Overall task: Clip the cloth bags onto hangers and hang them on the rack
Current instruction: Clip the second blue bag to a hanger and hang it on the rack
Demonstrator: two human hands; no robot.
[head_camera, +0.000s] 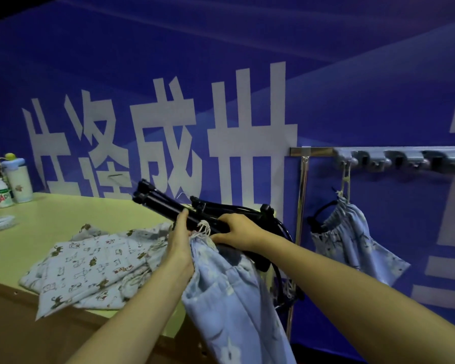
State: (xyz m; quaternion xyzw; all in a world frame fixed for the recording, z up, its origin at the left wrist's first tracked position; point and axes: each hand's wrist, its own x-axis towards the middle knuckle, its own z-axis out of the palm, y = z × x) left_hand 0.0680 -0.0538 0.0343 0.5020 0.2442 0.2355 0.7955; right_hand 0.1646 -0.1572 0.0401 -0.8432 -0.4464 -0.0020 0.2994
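Note:
A blue flowered cloth bag (229, 292) hangs down from a black clip hanger (168, 204) held over the table's right end. My left hand (180, 240) grips the bag's gathered top edge together with the hanger bar. My right hand (238, 231) grips the hanger bar and the bag's white drawstring from the right. Another blue flowered bag (352, 232) hangs on a black hanger from the metal rack (315, 151) at the right. Several printed cloth bags (90, 264) lie in a pile on the table.
The pale green table (63, 214) carries a white bottle (2, 193) and a tumbler (17, 179) at its far left corner. A row of grey clips (405, 157) lines the rack bar. A blue banner with large white characters fills the background. More black hangers (279, 240) lie under my right wrist.

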